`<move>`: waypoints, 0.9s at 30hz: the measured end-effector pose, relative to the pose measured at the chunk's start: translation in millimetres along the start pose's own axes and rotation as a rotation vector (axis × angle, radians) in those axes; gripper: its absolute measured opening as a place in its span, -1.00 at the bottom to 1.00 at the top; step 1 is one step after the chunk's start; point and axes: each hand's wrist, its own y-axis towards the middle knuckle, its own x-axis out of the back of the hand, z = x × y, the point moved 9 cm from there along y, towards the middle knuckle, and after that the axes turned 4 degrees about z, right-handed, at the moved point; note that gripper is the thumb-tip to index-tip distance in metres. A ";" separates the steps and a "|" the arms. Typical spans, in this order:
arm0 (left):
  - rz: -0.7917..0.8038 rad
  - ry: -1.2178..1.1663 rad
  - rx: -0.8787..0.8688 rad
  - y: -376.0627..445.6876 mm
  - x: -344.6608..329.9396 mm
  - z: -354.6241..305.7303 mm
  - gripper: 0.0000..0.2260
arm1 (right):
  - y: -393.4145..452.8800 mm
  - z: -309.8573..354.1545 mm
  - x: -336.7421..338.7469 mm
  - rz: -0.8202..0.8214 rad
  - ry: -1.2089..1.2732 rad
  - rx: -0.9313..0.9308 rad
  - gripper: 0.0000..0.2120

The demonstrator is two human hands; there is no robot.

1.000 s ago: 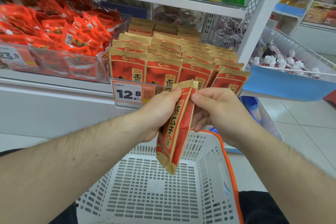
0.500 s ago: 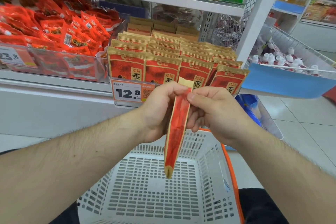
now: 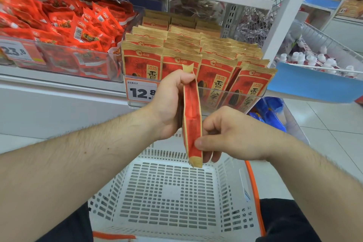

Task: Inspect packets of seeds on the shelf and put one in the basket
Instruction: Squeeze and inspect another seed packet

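Note:
A red and tan seed packet [image 3: 192,116] hangs edge-on in front of me, above the white slatted basket [image 3: 169,198]. My left hand [image 3: 170,104] grips its upper end, with the tan top seal sticking out above my fingers. My right hand [image 3: 225,133] pinches its lower part between thumb and fingers. Behind my hands, several rows of the same seed packets [image 3: 196,55] stand upright in a clear shelf tray with a 12.8 price tag [image 3: 140,89]. Nothing lies in the basket.
A clear bin of red snack packets [image 3: 64,33] fills the shelf to the left. At the right, a wire rack [image 3: 318,59] holds small white-capped bottles above a blue panel. Blue bags [image 3: 271,112] sit below the shelf. The basket has an orange rim [image 3: 255,198].
My right hand has slid from the packet's top down to its lower part. The packet has turned further edge-on; my left hand keeps hold of the top.

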 end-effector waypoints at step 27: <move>0.222 -0.172 -0.077 1.0 -12.6 -14.1 -0.47 | 8.1 -28.5 36.0 -0.439 0.474 0.008 -0.39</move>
